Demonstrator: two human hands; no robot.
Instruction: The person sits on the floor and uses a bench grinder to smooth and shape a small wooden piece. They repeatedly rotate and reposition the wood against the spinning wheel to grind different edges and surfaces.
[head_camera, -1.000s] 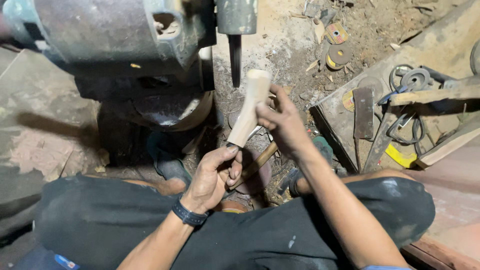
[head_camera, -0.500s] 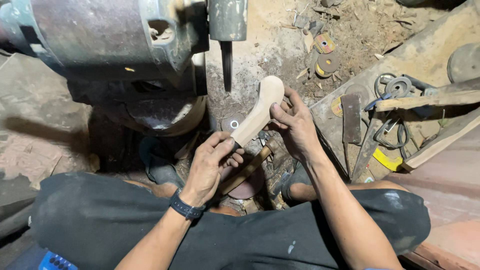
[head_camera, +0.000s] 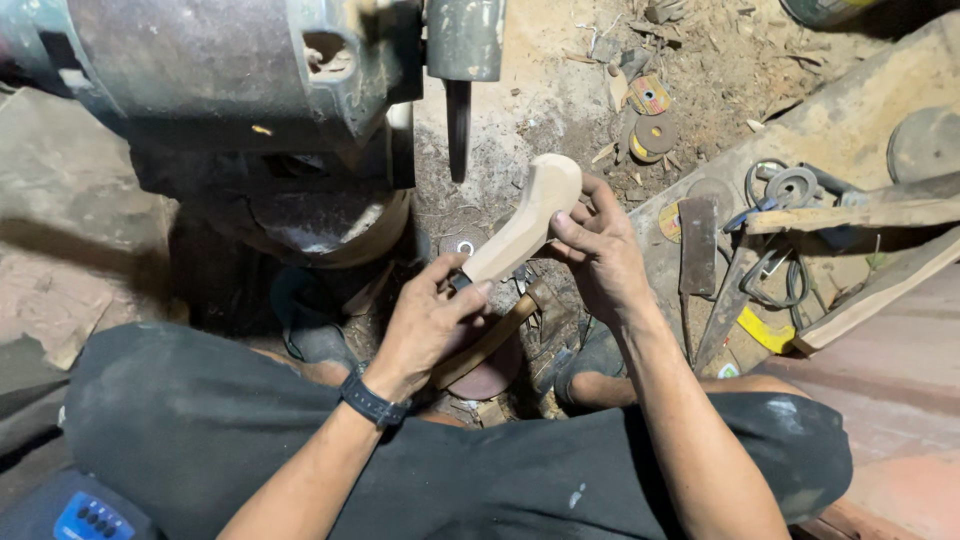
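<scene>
Closest in, dark trousers over bent knees, and a black wristwatch (head_camera: 372, 402) on the left arm. Left hand (head_camera: 425, 325) is closed around the lower end of a pale carved wooden piece (head_camera: 520, 222), fingers pinching it just above a longer wooden handle (head_camera: 490, 340) that lies underneath. Right hand (head_camera: 600, 255) wraps the piece higher up, thumb on its side, fingers curled behind the rounded top. So the piece sits between both hands, tilted up and away, its curved head just below the dark spindle bit (head_camera: 458, 125) that hangs from the grey machine (head_camera: 220, 70). It looks like the shaping step, with the piece being lined up to the bit; the next move would want a firm two-handed hold and fingers kept off the tip. Beyond, sawdust-strewn floor, worn abrasive discs (head_camera: 650, 115), and to the right a hatchet head (head_camera: 697, 240) among metal rings (head_camera: 790, 185)
</scene>
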